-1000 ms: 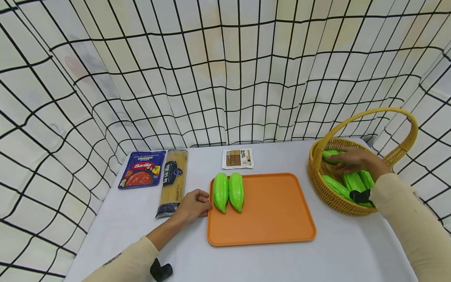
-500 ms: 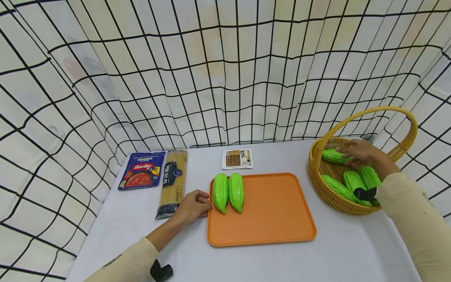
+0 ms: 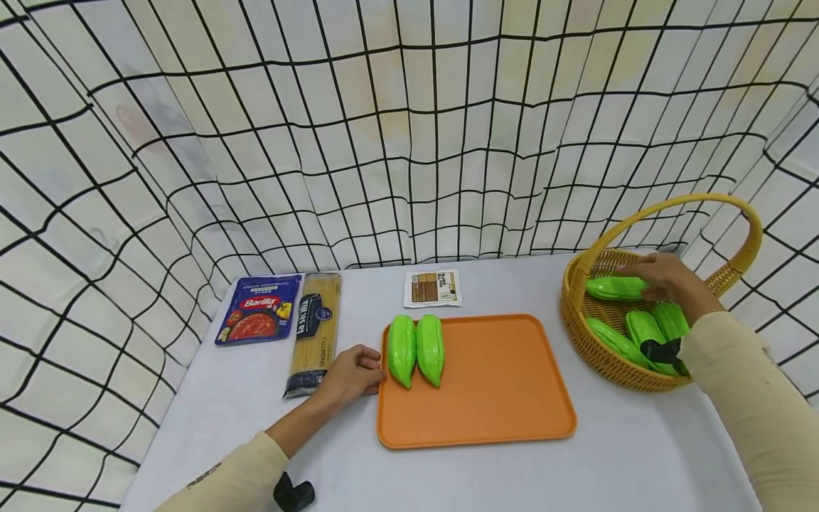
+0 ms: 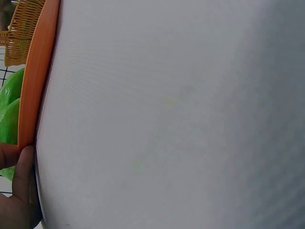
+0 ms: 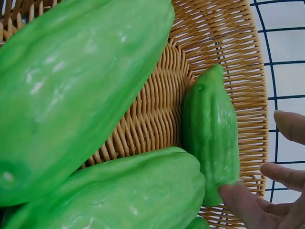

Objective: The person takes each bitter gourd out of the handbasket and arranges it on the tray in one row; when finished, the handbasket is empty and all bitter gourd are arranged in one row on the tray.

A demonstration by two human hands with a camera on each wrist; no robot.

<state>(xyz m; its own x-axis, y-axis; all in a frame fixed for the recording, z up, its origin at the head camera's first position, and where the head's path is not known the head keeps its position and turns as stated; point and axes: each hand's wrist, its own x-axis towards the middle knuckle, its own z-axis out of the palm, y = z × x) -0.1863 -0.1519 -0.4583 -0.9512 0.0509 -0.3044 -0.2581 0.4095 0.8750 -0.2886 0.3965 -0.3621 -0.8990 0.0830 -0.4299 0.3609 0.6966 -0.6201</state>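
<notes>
Green gourd point(image 5: 210, 136) lies in the basket point(image 3: 576, 341) by the right hand point(image 3: 665, 277), whose fingers spread loosely; best curl them round its middle, left hand point(image 3: 350, 373) pinching the tray point(image 3: 499, 387) steady

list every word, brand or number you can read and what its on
"Barilla" on the blue pouch.
"la sic...", ending unclear, on the pasta pack.
"SPAGHETTI 5" on the same pack.
Too small or blurred: other print on the pouch and pack, all on the white packet, the dark mark on the left sleeve.
</notes>
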